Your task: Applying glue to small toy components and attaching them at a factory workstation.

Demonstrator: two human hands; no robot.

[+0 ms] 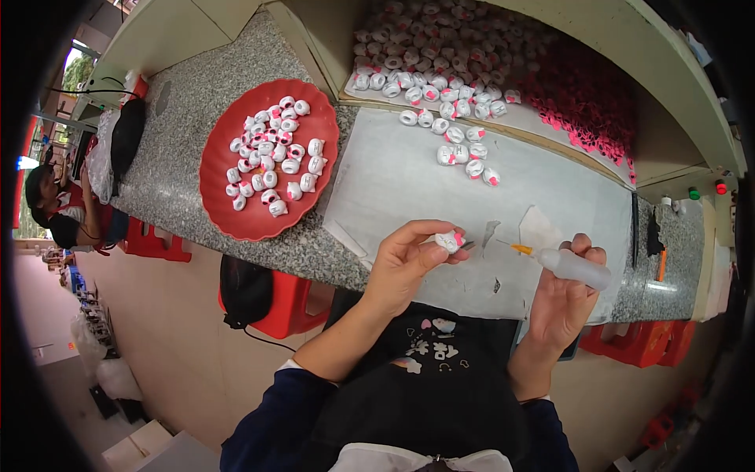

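Note:
Between the thumb and fingers of my left hand [405, 263] is a small white cat-shaped piece [450, 241] with a pink bow. My right hand [568, 291] is wrapped round a translucent squeeze bottle [578, 269]. Its orange nozzle [521, 248] carries a thin needle that points left toward the piece, with a gap between them. Both hands are above a pale work sheet [377, 181] on a speckled stone bench. Farther back on that sheet, several similar white pieces [454, 135] with pink parts lie in loose rows.
A red scalloped plate [228, 216] of white pieces stands at the left. Behind the sheet, a shelf compartment holds many white pieces [440, 47] and a heap of pink parts [586, 102]. A paper scrap [539, 228] lies beyond the bottle. Another person [67, 200] sits far left.

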